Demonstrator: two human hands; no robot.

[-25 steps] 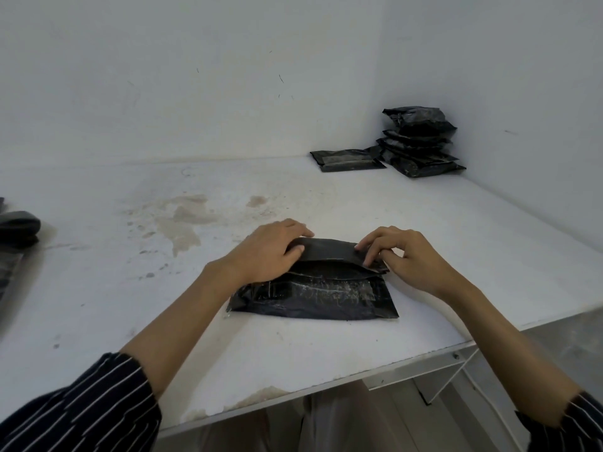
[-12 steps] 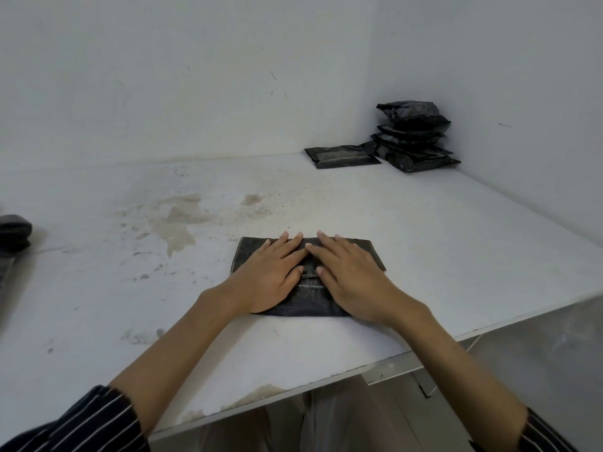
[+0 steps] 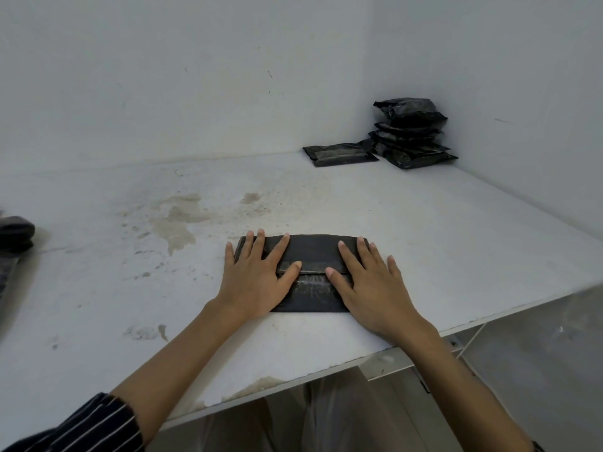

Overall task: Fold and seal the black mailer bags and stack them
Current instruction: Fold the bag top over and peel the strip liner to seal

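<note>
A black mailer bag [image 3: 313, 256] lies flat on the white table [image 3: 440, 243] in front of me, its flap folded down over the body. My left hand [image 3: 257, 278] presses on the bag's left end with straight, spread fingers. My right hand [image 3: 368, 282] presses on the right end the same way. Both thumbs point inward along the flap's lower edge. In the far right corner stands a stack of sealed black bags [image 3: 411, 135], and one more sealed bag [image 3: 339, 154] lies flat just left of it.
More dark bags [image 3: 14, 236] sit at the table's left edge, cut off by the frame. Brown stains [image 3: 176, 220] mark the tabletop behind the bag. Walls close the table at the back and right. The front edge runs just below my wrists.
The flap was folded down from my fingertips' hold onto the bag. My flat hands then met at the middle and slid apart toward the bag's two ends.
</note>
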